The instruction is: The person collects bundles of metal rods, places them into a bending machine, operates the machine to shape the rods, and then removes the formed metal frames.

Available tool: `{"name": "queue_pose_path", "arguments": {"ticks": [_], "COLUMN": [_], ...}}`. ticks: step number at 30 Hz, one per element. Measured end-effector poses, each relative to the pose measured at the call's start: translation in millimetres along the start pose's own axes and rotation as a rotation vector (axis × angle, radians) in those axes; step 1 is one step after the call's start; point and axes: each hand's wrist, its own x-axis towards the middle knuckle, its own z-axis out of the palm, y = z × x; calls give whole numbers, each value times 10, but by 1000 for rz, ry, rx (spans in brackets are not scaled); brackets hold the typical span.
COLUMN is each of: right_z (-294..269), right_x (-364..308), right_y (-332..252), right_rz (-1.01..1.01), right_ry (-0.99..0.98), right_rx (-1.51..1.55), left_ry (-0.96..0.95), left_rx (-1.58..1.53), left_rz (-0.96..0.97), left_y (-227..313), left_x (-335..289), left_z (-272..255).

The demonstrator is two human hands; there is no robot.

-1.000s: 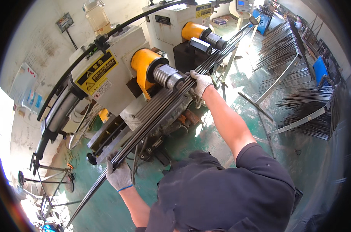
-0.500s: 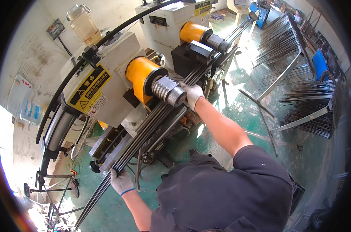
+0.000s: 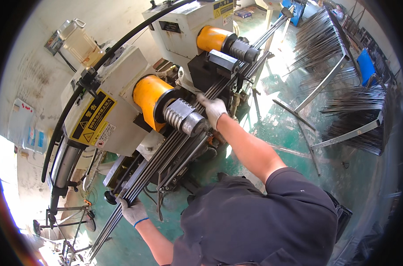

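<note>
A bundle of long, thin metal rods [image 3: 159,153] runs slantwise along the front of a bending machine, passing under its ribbed steel roller [image 3: 183,117]. My left hand [image 3: 133,211], in a pale work glove with a blue cuff, is closed at the bundle's lower left part, thumb over the rods. Beyond the roller, my gloved right hand [image 3: 214,110] is closed on the upper part of the same bundle; its fingertips are partly hidden among the rods. The roller sits on an orange housing [image 3: 152,97].
A second orange head [image 3: 215,39] stands farther along the machine. Bent rods hang in dense rows on a rack [image 3: 328,82] at the right. A thick black hose [image 3: 117,46] arches over the machine, and a clear plastic jug [image 3: 79,42] stands on top.
My right hand has shifted slightly left along with the rods, and its back shows more. My left hand has moved a little to the left. The whole view has shifted slightly.
</note>
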Motion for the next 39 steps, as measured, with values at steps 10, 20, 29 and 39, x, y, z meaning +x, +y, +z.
{"name": "queue_pose_path", "arguments": {"ticks": [10, 20, 29, 39], "right_z": [-330, -28, -147, -18], "right_x": [1306, 282, 708, 580], "right_y": [447, 335, 166, 335], "right_rz": [-339, -98, -227, 62], "right_ry": [-65, -99, 20, -227], "right_rx": [604, 354, 603, 387], "left_ry": [-76, -22, 54, 118], "left_rx": [-45, -52, -155, -179], "left_rz": [-92, -87, 41, -104], "left_y": [-354, -491, -99, -422], "left_x": [-191, -155, -147, -385], "left_z": [252, 240, -45, 338]}}
